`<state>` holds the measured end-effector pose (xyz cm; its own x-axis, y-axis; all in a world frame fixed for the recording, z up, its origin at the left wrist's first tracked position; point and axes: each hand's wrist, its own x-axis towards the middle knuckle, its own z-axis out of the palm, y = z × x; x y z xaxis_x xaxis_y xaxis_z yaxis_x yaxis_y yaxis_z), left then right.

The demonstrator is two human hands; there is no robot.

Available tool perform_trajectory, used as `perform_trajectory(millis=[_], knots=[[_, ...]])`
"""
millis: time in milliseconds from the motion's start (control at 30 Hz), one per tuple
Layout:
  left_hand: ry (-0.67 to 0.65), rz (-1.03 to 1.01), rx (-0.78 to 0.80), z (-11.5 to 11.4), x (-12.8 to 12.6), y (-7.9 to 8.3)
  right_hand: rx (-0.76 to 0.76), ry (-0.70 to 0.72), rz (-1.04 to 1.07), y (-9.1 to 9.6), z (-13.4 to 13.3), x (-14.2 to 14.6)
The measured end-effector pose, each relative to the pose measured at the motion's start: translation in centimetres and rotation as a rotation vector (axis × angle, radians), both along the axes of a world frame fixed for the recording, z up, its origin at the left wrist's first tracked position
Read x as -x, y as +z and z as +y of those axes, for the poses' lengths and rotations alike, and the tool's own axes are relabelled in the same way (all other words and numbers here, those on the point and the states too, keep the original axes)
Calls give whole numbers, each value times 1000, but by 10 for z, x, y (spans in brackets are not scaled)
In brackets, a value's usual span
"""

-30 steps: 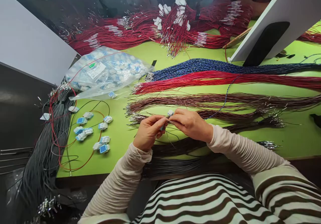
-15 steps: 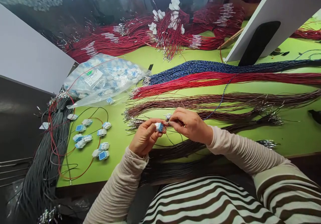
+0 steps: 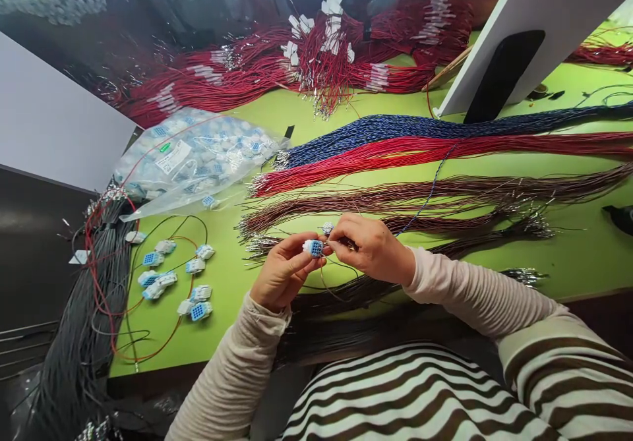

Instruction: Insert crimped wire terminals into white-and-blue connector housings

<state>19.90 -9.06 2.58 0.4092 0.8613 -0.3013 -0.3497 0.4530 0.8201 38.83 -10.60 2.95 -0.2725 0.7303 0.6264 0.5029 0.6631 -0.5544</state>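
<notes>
My left hand (image 3: pixel 277 276) is closed on a blue-and-white connector housing (image 3: pixel 313 248), its blue grid of holes turned towards my right hand. My right hand (image 3: pixel 368 248) pinches the tip of a thin wire against that grid face. How far the tip sits in a hole cannot be made out, and the fingers hide most of this wire. Thin wires hang in a loop below the housing. Just behind the fingertips lies another small connector (image 3: pixel 328 228), its pale holed face showing.
Several connectors (image 3: pixel 200 311) lie on the green table (image 3: pixel 222 335) at left, beside a bundle of grey wires (image 3: pixel 93 289). Behind them rests a clear bag of connectors (image 3: pixel 198 157). Blue-black (image 3: pixel 376 134), red (image 3: pixel 356 161) and brown wire bundles (image 3: pixel 445 190) stretch rightward. A white panel (image 3: pixel 487 45) stands at back right.
My right hand has brought the wire tip up to the housing, whose blue grid face now shows more squarely. The whole view has shifted slightly.
</notes>
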Motion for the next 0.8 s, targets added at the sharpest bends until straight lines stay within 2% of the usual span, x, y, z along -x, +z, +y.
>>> perform_trajectory(millis=[133,333,600,800], knots=[[23,20,-52,-1,-3,0,-5,-20,-49,0,-1,0],[65,57,-133,-3,-7,0,34,4,33,-1,1,0],[108,77,-99,-5,-8,1,-39,48,-43,0,1,1],[162,126,-160,-6,-10,-2,-21,59,-118,-5,3,2]])
